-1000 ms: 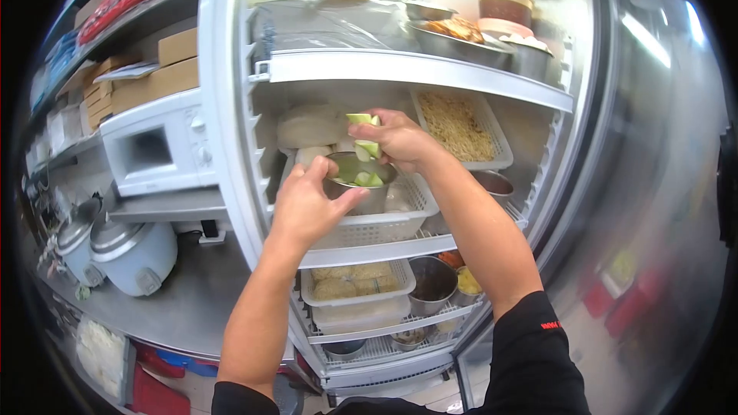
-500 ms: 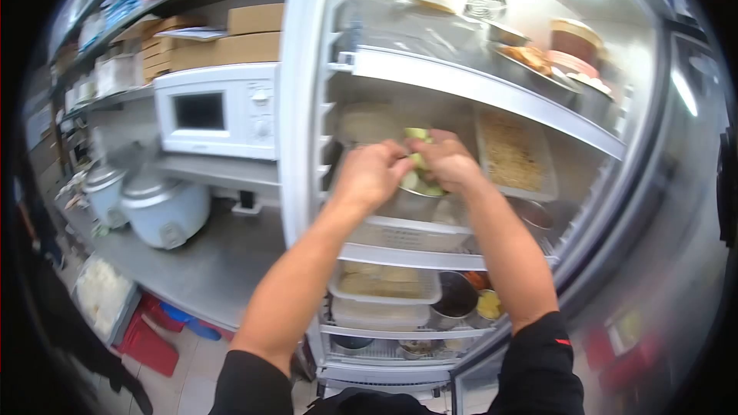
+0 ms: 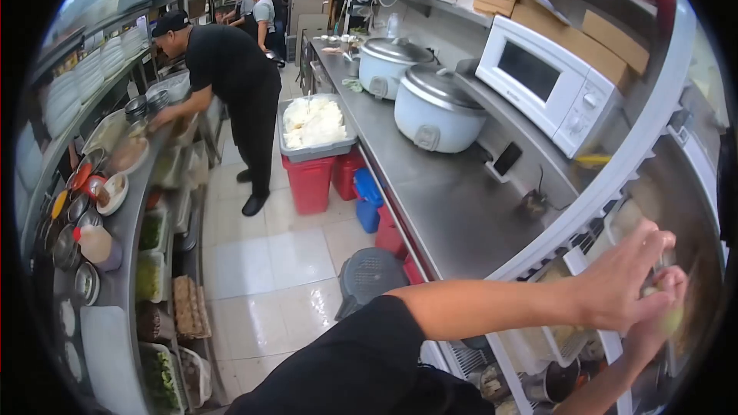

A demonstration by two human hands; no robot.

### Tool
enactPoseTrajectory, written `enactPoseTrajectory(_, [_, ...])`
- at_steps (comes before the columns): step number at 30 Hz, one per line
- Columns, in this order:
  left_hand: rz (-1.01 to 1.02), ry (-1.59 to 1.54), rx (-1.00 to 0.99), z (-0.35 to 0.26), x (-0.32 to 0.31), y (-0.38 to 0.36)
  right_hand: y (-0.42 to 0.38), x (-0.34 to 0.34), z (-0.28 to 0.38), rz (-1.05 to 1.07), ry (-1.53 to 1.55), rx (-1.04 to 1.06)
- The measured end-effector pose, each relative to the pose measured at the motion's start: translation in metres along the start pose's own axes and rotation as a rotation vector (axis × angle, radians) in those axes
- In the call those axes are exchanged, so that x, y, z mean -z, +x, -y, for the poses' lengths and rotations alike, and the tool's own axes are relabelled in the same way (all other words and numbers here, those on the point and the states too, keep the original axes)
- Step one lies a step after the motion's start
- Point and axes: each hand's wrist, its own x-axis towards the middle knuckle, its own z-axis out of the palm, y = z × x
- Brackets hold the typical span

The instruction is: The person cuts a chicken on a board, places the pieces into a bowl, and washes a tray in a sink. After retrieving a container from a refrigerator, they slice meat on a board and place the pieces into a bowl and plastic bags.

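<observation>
- Swung to the left, my view now puts my left hand (image 3: 615, 284) and right hand (image 3: 653, 309) at its lower right; half a second ago they worked near the middle.
- My right fingers are curled in, that grip closed around a green piece (image 3: 672, 323).
- My left hand is just beside it, fingers partly bent; the two overlap from here, and I can't tell whether that grip holds anything.
- Since the earlier frame, the microwave (image 3: 538, 81) and the rice cookers (image 3: 438, 111) on the counter (image 3: 461, 192) have shifted rightward in my view, and a co-worker (image 3: 234, 69) in black now shows on the left.
- Held at the open fridge (image 3: 600, 198), the piece is in front of its shelves.
- It looks pale green and soft-edged in the blur, mostly covered by my hand; the cut faces I saw earlier can't be made out now.
</observation>
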Motion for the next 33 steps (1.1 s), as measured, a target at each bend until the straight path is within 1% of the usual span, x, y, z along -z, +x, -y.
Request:
enactPoseTrajectory(1, [-0.087,-0.157,0.068,-0.013,0.006,-0.021,-0.027,-0.020,0.006,0.010,0.041,-0.041])
enactPoseTrajectory(2, [0.014,-0.005,0.039,-0.013,0.008,-0.058,-0.067,-0.042,0.013,0.020,0.074,-0.108])
enactPoseTrajectory(3, [0.004,-0.079,0.099,-0.019,0.020,-0.101,-0.109,-0.074,0.017,0.036,0.108,-0.190])
enactPoseTrajectory(4, [-0.056,-0.300,0.314,-0.021,0.035,-0.149,-0.141,-0.100,0.017,0.057,0.108,-0.271])
enactPoseTrajectory(5, [-0.166,-0.619,0.628,-0.020,0.053,-0.201,-0.171,-0.127,0.015,0.200,-0.037,-0.166])
enactPoseTrajectory(6, [-0.215,-0.859,0.999,-0.004,0.077,-0.250,-0.207,-0.153,-0.014,0.256,0.100,-0.342])
enactPoseTrajectory(7, [0.005,-0.969,1.415,0.041,0.111,-0.305,-0.234,-0.179,-0.044,0.120,0.427,-0.790])
enactPoseTrajectory(8, [0.398,-0.796,1.738,0.066,0.132,-0.356,-0.258,-0.197,-0.062,-0.045,0.745,-1.216])
enactPoseTrajectory(9, [0.468,-0.943,1.778,0.061,0.132,-0.397,-0.274,-0.210,-0.068,-0.102,0.729,-1.259])
enactPoseTrajectory(10, [0.571,-1.243,1.533,0.060,0.130,-0.424,-0.279,-0.229,-0.073,-0.165,0.730,-1.251])
enactPoseTrajectory(11, [0.433,-1.204,1.628,0.043,0.137,-0.423,-0.294,-0.246,-0.067,-0.239,0.721,-1.264])
enactPoseTrajectory(12, [0.295,-1.152,1.712,0.032,0.143,-0.409,-0.303,-0.265,-0.066,-0.208,0.785,-1.254])
enactPoseTrajectory(14, [0.133,-1.049,1.718,0.005,0.148,-0.395,-0.309,-0.307,-0.063,-0.126,0.945,-1.199])
enactPoseTrajectory(16, [0.069,-1.152,1.683,0.002,0.170,-0.408,-0.289,-0.332,-0.047,-0.068,0.891,-1.203])
enactPoseTrajectory(17, [0.060,-1.331,1.636,0.001,0.185,-0.436,-0.289,-0.346,-0.035,-0.034,0.862,-1.226])
enactPoseTrajectory(18, [0.044,-1.481,1.558,0.003,0.205,-0.458,-0.288,-0.353,-0.038,-0.022,0.884,-1.195])
enactPoseTrajectory(19, [-0.221,-1.623,1.586,-0.007,0.219,-0.470,-0.279,-0.361,-0.046,0.016,0.937,-1.153])
enactPoseTrajectory(20, [-0.329,-1.430,1.714,-0.014,0.239,-0.481,-0.272,-0.372,-0.040,0.057,0.922,-1.179])
enactPoseTrajectory(21, [-0.463,-1.308,1.719,-0.023,0.257,-0.496,-0.274,-0.382,-0.046,0.218,1.005,-1.188])
enactPoseTrajectory(22, [-0.727,-1.362,1.629,-0.030,0.274,-0.520,-0.279,-0.407,-0.034,0.268,0.773,-1.216])
enactPoseTrajectory(23, [-0.903,-1.290,1.505,-0.041,0.299,-0.535,-0.297,-0.426,-0.056,0.449,0.880,-1.199])
enactPoseTrajectory(24, [-1.160,-1.084,1.385,-0.059,0.327,-0.533,-0.317,-0.454,-0.078,0.655,0.978,-1.151])
enactPoseTrajectory(26, [-1.392,-0.508,1.203,-0.101,0.386,-0.517,-0.340,-0.512,-0.056,0.978,0.901,-1.444])
enactPoseTrajectory(28, [-1.194,0.242,1.122,-0.150,0.439,-0.498,-0.364,-0.582,0.001,1.156,0.834,-1.693])
enactPoseTrajectory(29, [-1.065,0.597,1.078,-0.176,0.460,-0.489,-0.366,-0.611,0.059,1.160,0.786,-1.733])
enactPoseTrajectory(30, [-0.897,0.885,1.088,-0.200,0.477,-0.487,-0.374,-0.644,0.116,1.148,0.738,-1.773])
enactPoseTrajectory(32, [-0.532,1.454,1.093,-0.245,0.497,-0.477,-0.391,-0.690,0.183,1.259,0.971,-1.642])
enactPoseTrajectory(33, [-0.535,1.538,1.120,-0.258,0.504,-0.480,-0.399,-0.707,0.200,1.301,1.086,-1.577])
